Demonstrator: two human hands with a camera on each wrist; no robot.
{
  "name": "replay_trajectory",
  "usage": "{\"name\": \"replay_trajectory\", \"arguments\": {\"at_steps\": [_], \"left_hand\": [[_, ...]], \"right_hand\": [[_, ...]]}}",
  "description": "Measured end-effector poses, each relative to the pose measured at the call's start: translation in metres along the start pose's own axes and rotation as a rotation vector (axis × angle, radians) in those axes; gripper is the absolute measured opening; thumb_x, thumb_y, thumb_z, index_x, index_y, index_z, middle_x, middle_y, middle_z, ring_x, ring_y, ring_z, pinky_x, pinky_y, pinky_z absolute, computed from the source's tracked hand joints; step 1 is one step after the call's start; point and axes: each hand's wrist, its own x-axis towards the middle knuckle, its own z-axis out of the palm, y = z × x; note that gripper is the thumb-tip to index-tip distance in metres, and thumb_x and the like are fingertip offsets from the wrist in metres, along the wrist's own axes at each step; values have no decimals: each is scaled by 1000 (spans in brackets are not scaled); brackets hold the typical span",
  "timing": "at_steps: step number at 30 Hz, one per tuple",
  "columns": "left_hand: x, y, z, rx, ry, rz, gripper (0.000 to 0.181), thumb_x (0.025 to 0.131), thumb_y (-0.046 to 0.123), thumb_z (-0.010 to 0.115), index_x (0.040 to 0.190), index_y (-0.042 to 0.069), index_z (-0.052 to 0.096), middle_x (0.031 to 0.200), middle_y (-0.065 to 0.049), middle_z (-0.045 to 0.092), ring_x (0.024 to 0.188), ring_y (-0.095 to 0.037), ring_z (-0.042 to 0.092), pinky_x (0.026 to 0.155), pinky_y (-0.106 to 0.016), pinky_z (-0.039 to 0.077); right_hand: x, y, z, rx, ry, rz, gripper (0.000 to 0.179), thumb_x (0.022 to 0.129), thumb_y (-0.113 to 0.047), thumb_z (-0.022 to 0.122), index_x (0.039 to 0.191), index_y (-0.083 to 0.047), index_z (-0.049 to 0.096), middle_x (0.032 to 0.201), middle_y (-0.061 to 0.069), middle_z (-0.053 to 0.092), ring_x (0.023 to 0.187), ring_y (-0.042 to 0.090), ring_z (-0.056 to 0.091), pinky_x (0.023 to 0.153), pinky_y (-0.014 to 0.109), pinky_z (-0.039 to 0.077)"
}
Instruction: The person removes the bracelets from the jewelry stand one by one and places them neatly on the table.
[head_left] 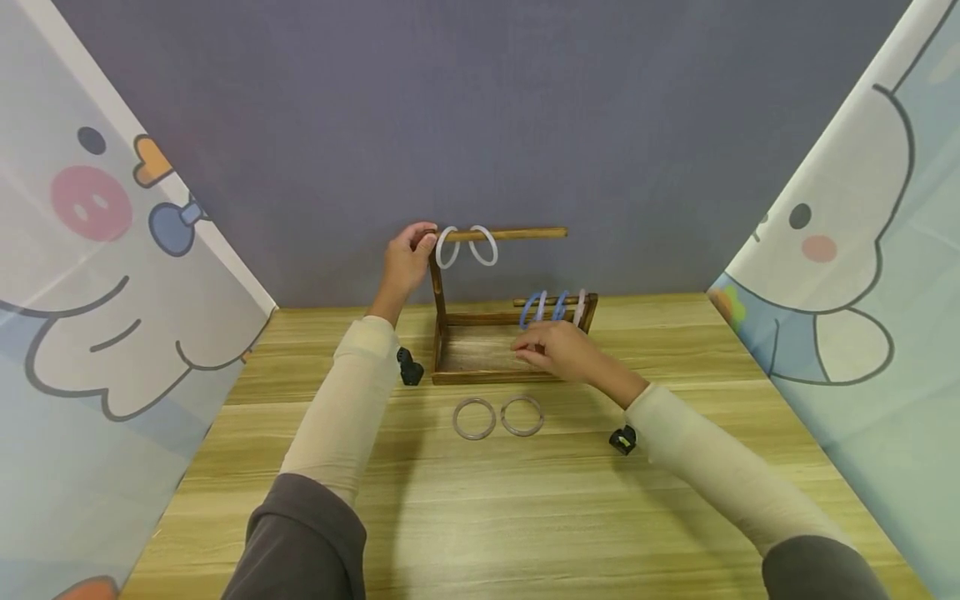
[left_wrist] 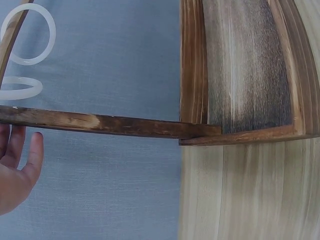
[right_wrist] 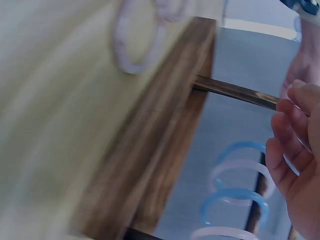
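My left hand holds the top of the left post of a brown wooden bangle stand, its fingertips at the post in the left wrist view. Two white bangles hang from the stand's upper bar. Over the tray part hovers my right hand, fingers loosely bent with nothing between them. Behind it, several blue and pale bangles hang on the short lower bar. Two translucent purplish bangles lie side by side on the table in front of the stand.
Left of the stand is a small black object; another black piece lies near the right forearm. A grey wall rises behind the wooden table, and cartoon-printed panels flank both sides.
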Motion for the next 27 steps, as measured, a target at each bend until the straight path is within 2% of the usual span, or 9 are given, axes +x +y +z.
{"name": "replay_trajectory", "arguments": {"at_steps": [7,12,20,27], "left_hand": [[2,1,2,-5,-13,1,31,106,28,56,133,15,65,118,-13,68,105,-25,62,90,-39,51],[2,1,2,-12,-7,-7,30,106,28,57,132,16,66,119,-12,68,106,-24,62,91,-39,51],[2,2,2,-20,-6,-7,30,106,27,57,131,15,66,118,-12,68,103,-23,61,89,-36,50],[1,0,1,-11,11,4,30,106,26,56,132,14,66,118,-13,69,101,-23,61,85,-33,49]], "right_hand": [[24,0,-22,43,121,134,16,97,-16,71,111,-10,78,102,6,77,71,15,68,62,30,55],[37,0,-32,87,200,203,17,98,-16,70,111,-8,77,105,9,77,73,20,71,63,34,57],[48,5,-36,108,249,309,21,99,-20,69,115,-9,76,99,8,77,64,15,63,55,27,46],[62,6,-33,152,293,398,24,100,-24,68,118,-10,75,105,7,78,74,20,71,61,30,52]]}}
